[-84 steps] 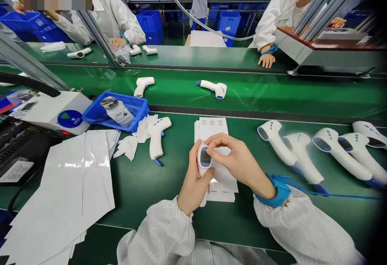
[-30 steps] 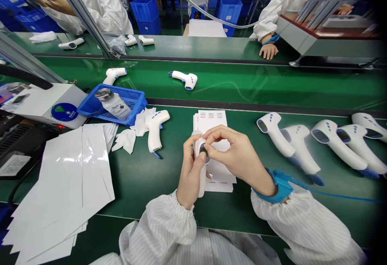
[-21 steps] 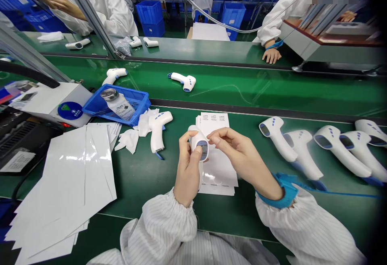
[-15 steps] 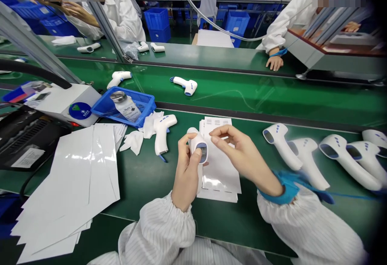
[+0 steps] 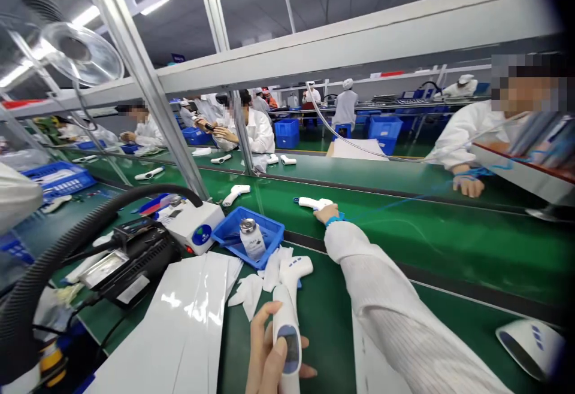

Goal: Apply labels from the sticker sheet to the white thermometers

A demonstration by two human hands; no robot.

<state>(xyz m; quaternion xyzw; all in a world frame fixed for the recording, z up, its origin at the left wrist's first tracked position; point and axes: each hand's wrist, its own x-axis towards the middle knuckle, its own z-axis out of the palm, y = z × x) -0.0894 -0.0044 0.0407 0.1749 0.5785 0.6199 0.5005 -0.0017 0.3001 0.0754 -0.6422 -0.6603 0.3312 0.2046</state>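
Observation:
My left hand (image 5: 267, 355) is wrapped around a white infrared thermometer (image 5: 286, 316), its thumb beside the grey display in the blue-edged end. My right hand (image 5: 327, 212), with a blue wrist strap, is stretched far forward over the green belt. Its fingers close on another infrared thermometer (image 5: 307, 202), covering part of it. Just beyond the thermometer in my left hand, a further white thermometer (image 5: 299, 267) lies beside crumpled white wipes (image 5: 248, 293). White sheets (image 5: 362, 352) show partly under my right sleeve.
A blue tray (image 5: 274, 239) holds a metal-capped bottle (image 5: 252, 239). Beside it are a white box (image 5: 191, 223), a black hose (image 5: 58, 250) and a paper stack (image 5: 179, 316). Another thermometer (image 5: 532, 346) lies at right. A co-worker's hand (image 5: 468, 185) rests across the belt.
My view has tilted up and turned left. My right hand has left the space above the sheets and reached forward to the thermometer on the belt. My left hand keeps its thermometer.

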